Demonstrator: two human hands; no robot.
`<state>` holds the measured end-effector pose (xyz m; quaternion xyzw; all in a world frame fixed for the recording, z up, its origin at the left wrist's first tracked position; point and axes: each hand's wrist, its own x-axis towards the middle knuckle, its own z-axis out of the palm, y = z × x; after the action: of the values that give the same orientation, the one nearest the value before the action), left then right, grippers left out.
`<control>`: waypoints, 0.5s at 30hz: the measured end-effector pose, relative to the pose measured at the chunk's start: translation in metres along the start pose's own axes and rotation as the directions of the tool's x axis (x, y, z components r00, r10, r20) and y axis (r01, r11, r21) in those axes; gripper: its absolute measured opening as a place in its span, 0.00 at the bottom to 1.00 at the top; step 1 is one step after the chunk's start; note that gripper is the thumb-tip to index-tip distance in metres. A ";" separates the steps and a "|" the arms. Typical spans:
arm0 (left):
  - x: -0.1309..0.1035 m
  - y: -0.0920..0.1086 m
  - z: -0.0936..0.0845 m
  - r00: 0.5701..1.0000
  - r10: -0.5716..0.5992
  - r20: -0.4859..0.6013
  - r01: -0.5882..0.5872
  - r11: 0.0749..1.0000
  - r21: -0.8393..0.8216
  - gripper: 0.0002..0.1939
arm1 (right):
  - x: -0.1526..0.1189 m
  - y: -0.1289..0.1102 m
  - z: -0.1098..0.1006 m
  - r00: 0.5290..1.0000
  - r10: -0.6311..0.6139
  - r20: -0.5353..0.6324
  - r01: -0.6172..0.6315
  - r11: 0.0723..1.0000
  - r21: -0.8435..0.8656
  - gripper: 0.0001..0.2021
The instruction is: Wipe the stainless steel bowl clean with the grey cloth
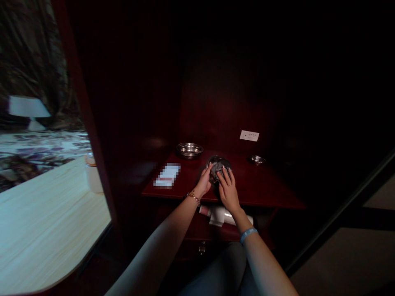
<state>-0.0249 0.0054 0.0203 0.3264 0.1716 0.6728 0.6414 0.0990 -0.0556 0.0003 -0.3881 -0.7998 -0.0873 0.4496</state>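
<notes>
Over the dark red desktop point(247, 187), my left hand point(204, 182) grips the near left side of a shiny round metal bowl point(211, 161). The bowl looks tilted, and much of it is covered. My right hand point(228, 187) presses a crumpled grey cloth point(217, 166) against the bowl, fingers bent over it. A wide metal bowl point(189, 151) stands at the back left of the desktop. A smaller metal bowl point(256, 160) sits at the back right.
A blurred-out white paper or card point(167, 175) lies at the left. Below the desktop, a shelf holds a white roll-like object point(224, 216). A socket plate point(249, 135) is on the back panel. Left of the cabinet wall are a pale table point(46, 222), a white container point(94, 179) and a lamp point(28, 107).
</notes>
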 end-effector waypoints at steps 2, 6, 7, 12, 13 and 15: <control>0.002 -0.003 -0.002 1.000 0.006 0.000 -0.006 1.000 0.008 0.14 | 0.006 -0.002 -0.008 0.997 -0.061 0.052 0.064 0.997 -0.052 0.28; 0.004 -0.006 -0.004 0.999 -0.015 -0.028 0.015 1.000 -0.016 0.09 | 0.029 -0.009 -0.023 0.991 -0.106 0.079 0.114 0.987 -0.113 0.28; 0.004 -0.006 -0.004 0.999 -0.030 -0.024 0.029 0.999 -0.036 0.08 | 0.035 -0.010 -0.025 0.993 -0.097 0.068 0.104 0.987 -0.119 0.27; 0.001 0.000 -0.001 0.995 -0.084 0.049 0.089 0.990 -0.113 0.12 | 0.053 -0.005 -0.023 0.997 0.041 -0.058 -0.047 0.995 -0.092 0.25; 0.000 0.001 -0.001 0.995 -0.092 0.042 0.096 0.988 -0.119 0.12 | 0.053 -0.001 -0.021 0.993 0.079 -0.087 -0.085 0.994 -0.073 0.25; 0.000 0.003 0.000 0.995 -0.101 0.020 0.103 0.986 -0.134 0.12 | 0.049 0.007 -0.014 0.980 0.141 -0.142 -0.147 0.989 -0.029 0.26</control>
<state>-0.0270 0.0055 0.0224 0.2776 0.1381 0.6469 0.6967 0.0989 -0.0313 0.0460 -0.4468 -0.7344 -0.0971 0.5017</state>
